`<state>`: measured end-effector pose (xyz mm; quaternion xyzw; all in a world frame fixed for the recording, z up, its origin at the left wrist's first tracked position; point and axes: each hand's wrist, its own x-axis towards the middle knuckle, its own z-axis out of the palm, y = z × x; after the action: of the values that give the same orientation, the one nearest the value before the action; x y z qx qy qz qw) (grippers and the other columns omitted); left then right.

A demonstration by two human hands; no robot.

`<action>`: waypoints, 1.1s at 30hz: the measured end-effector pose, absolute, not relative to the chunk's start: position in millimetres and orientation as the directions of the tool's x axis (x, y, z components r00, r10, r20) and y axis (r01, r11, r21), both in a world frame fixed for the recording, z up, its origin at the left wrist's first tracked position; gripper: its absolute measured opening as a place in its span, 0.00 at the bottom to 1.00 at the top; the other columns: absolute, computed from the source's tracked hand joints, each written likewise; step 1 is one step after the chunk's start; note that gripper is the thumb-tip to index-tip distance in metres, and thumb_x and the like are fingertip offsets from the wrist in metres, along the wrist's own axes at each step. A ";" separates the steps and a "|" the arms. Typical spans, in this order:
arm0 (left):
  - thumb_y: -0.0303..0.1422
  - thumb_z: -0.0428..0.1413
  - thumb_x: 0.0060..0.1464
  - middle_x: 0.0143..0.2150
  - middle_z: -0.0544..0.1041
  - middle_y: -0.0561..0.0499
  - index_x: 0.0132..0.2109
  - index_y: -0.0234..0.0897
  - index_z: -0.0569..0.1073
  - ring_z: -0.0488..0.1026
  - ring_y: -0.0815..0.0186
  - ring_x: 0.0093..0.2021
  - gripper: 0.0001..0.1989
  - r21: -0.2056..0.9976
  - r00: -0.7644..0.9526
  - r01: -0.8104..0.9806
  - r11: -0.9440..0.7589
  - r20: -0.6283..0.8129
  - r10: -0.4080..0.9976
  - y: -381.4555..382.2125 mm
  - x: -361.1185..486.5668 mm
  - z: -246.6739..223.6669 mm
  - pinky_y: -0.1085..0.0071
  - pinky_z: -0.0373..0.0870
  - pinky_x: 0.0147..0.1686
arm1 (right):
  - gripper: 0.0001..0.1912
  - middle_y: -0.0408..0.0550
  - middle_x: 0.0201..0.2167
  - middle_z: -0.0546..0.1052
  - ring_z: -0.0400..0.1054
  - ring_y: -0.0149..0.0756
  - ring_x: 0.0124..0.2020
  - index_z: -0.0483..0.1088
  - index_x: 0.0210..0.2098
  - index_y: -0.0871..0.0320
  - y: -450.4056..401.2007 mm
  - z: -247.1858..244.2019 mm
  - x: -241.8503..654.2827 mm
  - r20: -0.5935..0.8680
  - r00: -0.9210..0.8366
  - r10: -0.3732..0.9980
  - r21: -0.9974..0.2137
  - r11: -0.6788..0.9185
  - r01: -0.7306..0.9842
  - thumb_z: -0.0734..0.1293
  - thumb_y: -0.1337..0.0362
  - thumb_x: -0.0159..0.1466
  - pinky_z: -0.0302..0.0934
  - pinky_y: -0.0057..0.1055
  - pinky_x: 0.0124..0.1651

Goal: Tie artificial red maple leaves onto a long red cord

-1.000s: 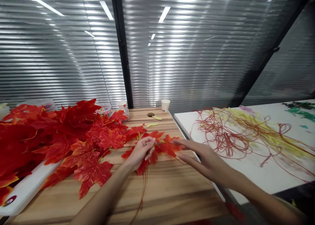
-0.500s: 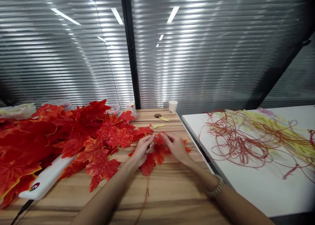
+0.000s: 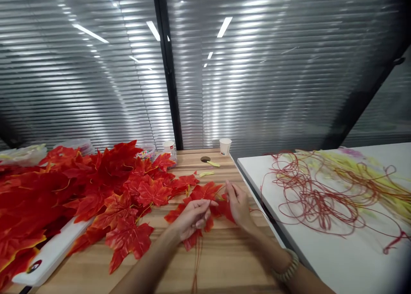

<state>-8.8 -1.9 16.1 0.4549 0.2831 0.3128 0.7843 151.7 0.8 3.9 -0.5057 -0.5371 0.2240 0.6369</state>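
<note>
Red leaves (image 3: 205,192) lie on the wooden tabletop (image 3: 231,259) around your left hand (image 3: 193,219) and right hand (image 3: 239,205). Both hands' fingers are pinched narrow; whether they grip anything, you cannot tell. Thin reddish cord (image 3: 195,280) trails from the leaves toward you.

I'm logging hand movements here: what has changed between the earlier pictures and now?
The right hand, spread open farther right a second ago, has moved in leftward to the red leaves, fingers drawn together. The left hand has shifted slightly toward the person. What the fingertips pinch is too small to tell. The big leaf pile and the right paper cup stayed put.
</note>
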 end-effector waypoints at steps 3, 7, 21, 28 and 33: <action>0.37 0.54 0.50 0.19 0.64 0.57 0.40 0.29 0.73 0.51 0.83 0.11 0.15 0.902 0.664 -0.189 0.389 -0.174 0.727 -3.4 -9.5 17.2 0.81 0.38 0.11 | 0.20 0.38 0.15 0.58 0.51 0.27 0.17 0.58 0.20 0.59 6.2 1.7 151.7 0.321 0.388 0.864 -0.938 0.346 0.006 0.59 0.50 0.59 0.46 0.24 0.21; 0.36 0.55 0.50 0.19 0.67 0.55 0.41 0.28 0.73 0.55 0.81 0.12 0.15 0.907 0.696 -0.139 0.397 -0.196 0.691 -2.9 -12.8 16.8 0.82 0.45 0.11 | 0.18 0.36 0.13 0.56 0.48 0.23 0.14 0.59 0.19 0.59 9.0 3.1 147.3 0.056 0.362 0.930 -0.868 0.225 -0.442 0.64 0.53 0.54 0.47 0.21 0.17; 0.36 0.54 0.50 0.18 0.66 0.54 0.38 0.27 0.74 0.58 0.79 0.13 0.14 0.932 0.869 0.022 0.363 -0.197 0.453 -12.6 -18.3 30.1 0.80 0.49 0.13 | 0.15 0.44 0.19 0.71 0.66 0.26 0.21 0.61 0.19 0.61 -0.4 103.8 233.5 -0.053 0.450 0.892 -0.681 0.297 -0.669 0.58 0.68 0.62 0.66 0.24 0.29; 0.35 0.56 0.49 0.15 0.55 0.60 0.40 0.26 0.73 0.47 0.81 0.14 0.15 0.916 0.840 -0.107 0.385 -0.124 0.528 -12.0 -19.5 33.5 0.79 0.39 0.15 | 0.19 0.45 0.15 0.71 0.59 0.20 0.14 0.63 0.16 0.63 -18.3 209.4 273.9 0.237 0.541 0.807 -0.863 0.431 -0.265 0.57 0.70 0.63 0.57 0.22 0.21; 0.35 0.55 0.50 0.15 0.53 0.61 0.39 0.29 0.73 0.45 0.81 0.14 0.12 0.888 0.786 -0.230 0.399 -0.072 0.614 -3.9 -21.6 32.5 0.80 0.38 0.15 | 0.13 0.42 0.16 0.72 0.56 0.13 0.14 0.65 0.17 0.66 -34.0 273.4 294.7 0.437 0.605 0.665 -0.879 0.460 0.130 0.57 0.71 0.56 0.46 0.25 0.20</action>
<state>-21.6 -3.9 32.5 0.4828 0.1988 0.2599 0.8123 294.7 -34.0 273.4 -0.4883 -0.4070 0.1782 0.7511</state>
